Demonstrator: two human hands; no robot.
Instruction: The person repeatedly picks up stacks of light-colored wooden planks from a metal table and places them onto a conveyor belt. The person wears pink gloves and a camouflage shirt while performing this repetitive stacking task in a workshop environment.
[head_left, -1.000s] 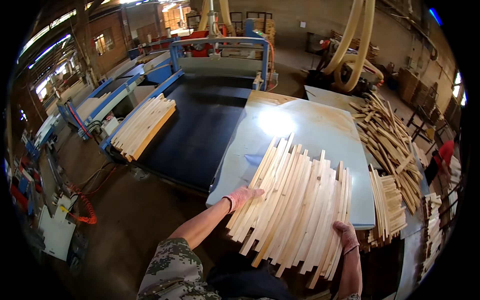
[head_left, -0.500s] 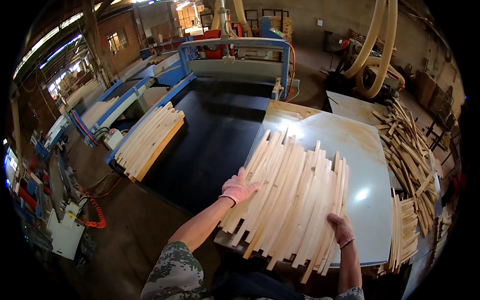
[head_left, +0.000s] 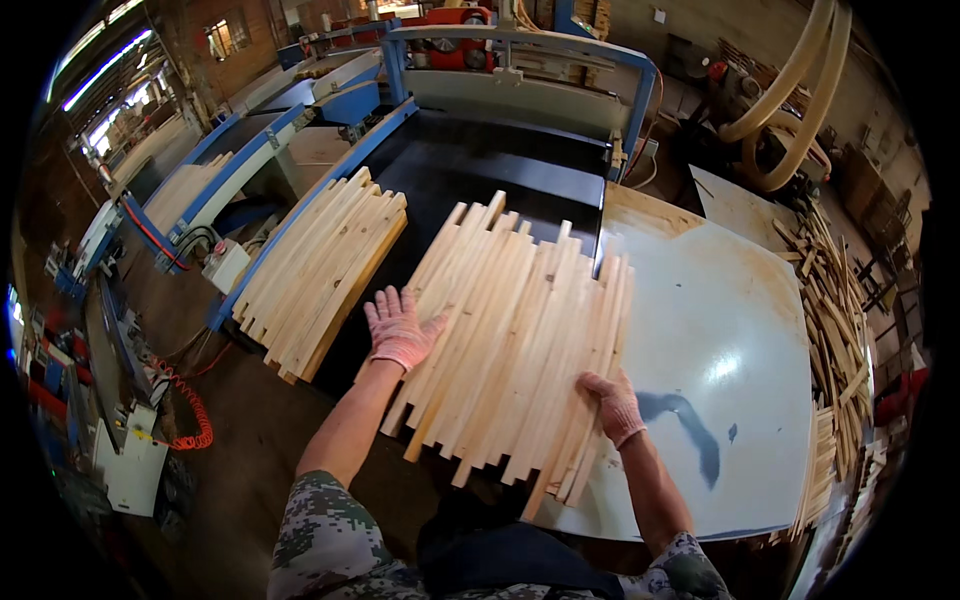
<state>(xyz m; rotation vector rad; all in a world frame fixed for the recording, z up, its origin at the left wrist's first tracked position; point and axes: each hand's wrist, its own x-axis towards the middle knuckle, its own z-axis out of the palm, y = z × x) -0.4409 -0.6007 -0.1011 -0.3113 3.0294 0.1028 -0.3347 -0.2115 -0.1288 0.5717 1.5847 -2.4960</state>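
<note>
A wide batch of pale wooden slats, laid side by side with uneven ends, lies partly over the black conveyor belt and partly over the grey sheet-topped table. My left hand, in a pinkish knit glove, rests against the batch's left edge with its fingers spread and its thumb over the slats. At the right edge, my gloved right hand grips the outer slats, thumb on top; its other fingers are mostly hidden. A second batch of slats lies on the belt's left side, a strip of black belt between.
A blue machine frame spans the belt's far end. Beige hoses hang at the far right above a heap of loose wood strips. A red coiled air hose hangs at the left beside a white panel.
Both hands have moved the batch of slats leftward, off much of the grey table and over the black belt, closer to the other batch. A dark smear on the table is now uncovered.
</note>
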